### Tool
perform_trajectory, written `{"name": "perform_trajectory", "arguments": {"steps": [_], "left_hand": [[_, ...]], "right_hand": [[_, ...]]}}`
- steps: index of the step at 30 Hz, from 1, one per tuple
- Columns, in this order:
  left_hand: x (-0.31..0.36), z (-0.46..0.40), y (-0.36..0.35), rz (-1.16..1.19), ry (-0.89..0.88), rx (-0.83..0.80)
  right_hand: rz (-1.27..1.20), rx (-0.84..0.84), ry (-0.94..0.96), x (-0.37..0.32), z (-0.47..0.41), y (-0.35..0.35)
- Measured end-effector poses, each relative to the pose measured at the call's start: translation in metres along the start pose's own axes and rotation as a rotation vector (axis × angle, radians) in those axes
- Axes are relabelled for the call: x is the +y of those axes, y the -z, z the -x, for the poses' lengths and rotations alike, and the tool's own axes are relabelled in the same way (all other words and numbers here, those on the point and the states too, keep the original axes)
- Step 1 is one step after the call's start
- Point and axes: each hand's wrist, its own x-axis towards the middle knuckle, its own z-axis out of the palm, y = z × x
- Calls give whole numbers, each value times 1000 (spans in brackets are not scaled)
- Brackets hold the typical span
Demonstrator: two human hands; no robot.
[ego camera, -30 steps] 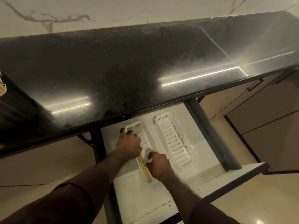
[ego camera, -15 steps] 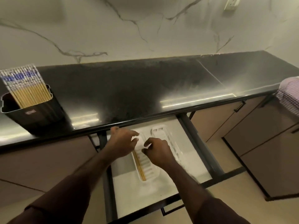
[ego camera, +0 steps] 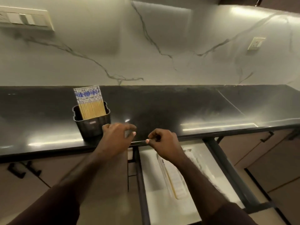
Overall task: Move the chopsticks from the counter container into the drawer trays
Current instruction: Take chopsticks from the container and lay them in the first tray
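A black ribbed container [ego camera: 93,126] stands on the dark counter [ego camera: 178,108] near its front edge, holding several upright chopsticks [ego camera: 90,103] with patterned blue-and-white tops. My left hand [ego camera: 117,138] hovers just right of the container, fingers apart and empty. My right hand [ego camera: 164,144] hangs over the counter's edge above the open drawer [ego camera: 152,200], fingers loosely curled with nothing in them. In the drawer, a white slotted tray [ego camera: 177,181] holds a pair of chopsticks [ego camera: 170,181] along its left side. A second tray [ego camera: 203,166] lies to its right, partly hidden by my right forearm.
A marble-veined wall backs the counter, with a switch plate [ego camera: 24,18] at upper left and a socket [ego camera: 256,43] at right. Closed cabinet fronts with dark handles [ego camera: 267,136] flank the drawer.
Both hands have lifted out of the drawer, leaving the chopsticks in the left tray, and risen to the counter edge. My view has tilted up, bringing the container nearer the middle.
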Motion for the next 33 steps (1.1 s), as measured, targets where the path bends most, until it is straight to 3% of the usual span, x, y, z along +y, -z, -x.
{"name": "perform_trajectory", "arguments": {"steps": [7, 14, 24, 33], "left_hand": [[-127, -1, 94, -23, 26, 28], [-190, -27, 133, -17, 33, 54], [-230, -81, 123, 35, 66, 35], [-259, -159, 88, 105, 231, -104]], "right_hand": [[-116, 60, 33, -106, -48, -83], [-142, -1, 78, -170, -89, -127], [-167, -3, 60, -189, -159, -164], [-133, -129, -18, -174, -237, -183]]}}
